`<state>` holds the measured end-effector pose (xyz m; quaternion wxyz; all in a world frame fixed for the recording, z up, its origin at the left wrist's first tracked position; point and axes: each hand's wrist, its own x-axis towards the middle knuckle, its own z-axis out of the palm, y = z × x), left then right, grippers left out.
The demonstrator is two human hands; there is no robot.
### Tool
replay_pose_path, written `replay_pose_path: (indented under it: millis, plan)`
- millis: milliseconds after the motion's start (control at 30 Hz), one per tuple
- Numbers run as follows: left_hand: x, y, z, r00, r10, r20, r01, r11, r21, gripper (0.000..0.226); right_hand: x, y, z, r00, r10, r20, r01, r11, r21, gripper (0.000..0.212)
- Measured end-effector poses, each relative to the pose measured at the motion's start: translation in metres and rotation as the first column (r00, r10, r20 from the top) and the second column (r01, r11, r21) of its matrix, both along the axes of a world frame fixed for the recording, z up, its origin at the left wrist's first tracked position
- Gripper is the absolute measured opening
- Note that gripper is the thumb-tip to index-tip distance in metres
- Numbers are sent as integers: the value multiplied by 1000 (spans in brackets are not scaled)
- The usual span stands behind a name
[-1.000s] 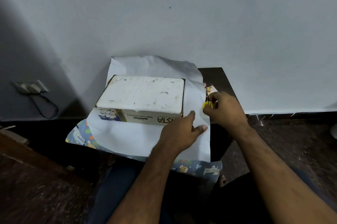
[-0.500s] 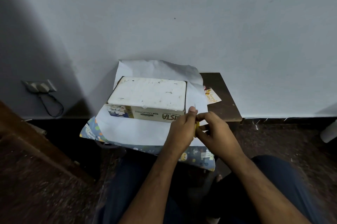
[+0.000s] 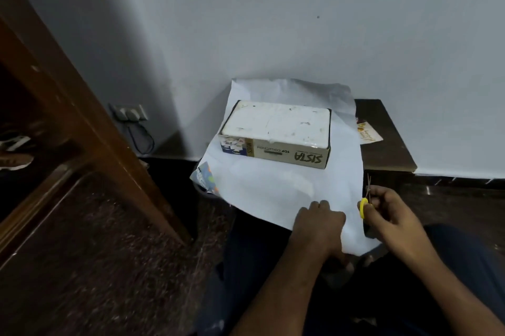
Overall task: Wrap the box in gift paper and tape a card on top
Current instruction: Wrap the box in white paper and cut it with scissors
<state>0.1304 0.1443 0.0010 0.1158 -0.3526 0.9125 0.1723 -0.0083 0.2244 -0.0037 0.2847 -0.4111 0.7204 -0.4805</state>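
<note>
- A brown wooden door frame [image 3: 82, 128] fills the left edge, where half a second ago only its lower corner showed; the view has swung left and pulled back, so box and sheet now sit right of centre.
- A wall socket [image 3: 130, 113] with a dangling cable sits low on the wall; it plays no part in the work.
- The gift paper [image 3: 273, 188] lies white side up over the small dark surface [image 3: 388, 155], its printed face showing only at the curled left corner; its far edge stands up against the wall.
- The box [image 3: 276, 134] rests on the sheet's far half, not yet wrapped, its lettered side facing the person.
- The left hand [image 3: 318, 222] has dropped from the box's near corner to the sheet's near edge and presses it flat, fingers curled on the paper.
- The right hand [image 3: 385, 210] has drawn off to the sheet's right edge, clenched around small yellow-handled scissors [image 3: 364, 199]; I judge a trim of that edge is coming before any folding.
- The card [image 3: 367, 132] lies on the surface behind, partly tucked under the sheet's edge; its print is unreadable.
- The scissor blades are thin and blurred; whether they are parted I cannot tell; no tape is in view.
</note>
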Motion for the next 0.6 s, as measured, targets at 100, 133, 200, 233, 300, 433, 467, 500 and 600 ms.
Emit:
replay_pose_path:
  millis: [100,133,200,233,300,433,467,500,600]
  plan:
    - [-8,16,-11,996,-88,-6,88,994,-58,67,6,15,-2,997,-18,70,14,999,45,31]
    - [-12,19,-14,996,-83,-38,80,994,-78,53,7,19,-1,993,-38,110,33,998,45,30]
    - [-18,20,-15,990,-66,-124,54,993,-101,30,9,32,3,971,-89,220,85,996,26,26]
    - [-19,19,-14,984,-51,-173,36,995,-92,25,10,39,7,953,-112,280,109,994,25,25]
    - [-21,17,-6,971,-48,-235,34,997,-64,23,13,58,15,904,-150,400,148,988,37,23]
    - [-18,23,12,949,-104,-296,94,994,-48,43,23,98,24,890,-135,435,90,988,123,35]
    - [-17,27,15,941,-123,-316,98,991,-94,54,27,104,26,896,-116,428,60,988,141,42]
    - [-16,31,18,933,-157,-323,112,982,-152,59,30,109,28,898,-96,430,36,988,147,45]
    - [-16,44,23,874,-227,-429,143,965,-219,23,30,114,32,891,-84,445,17,988,154,38]
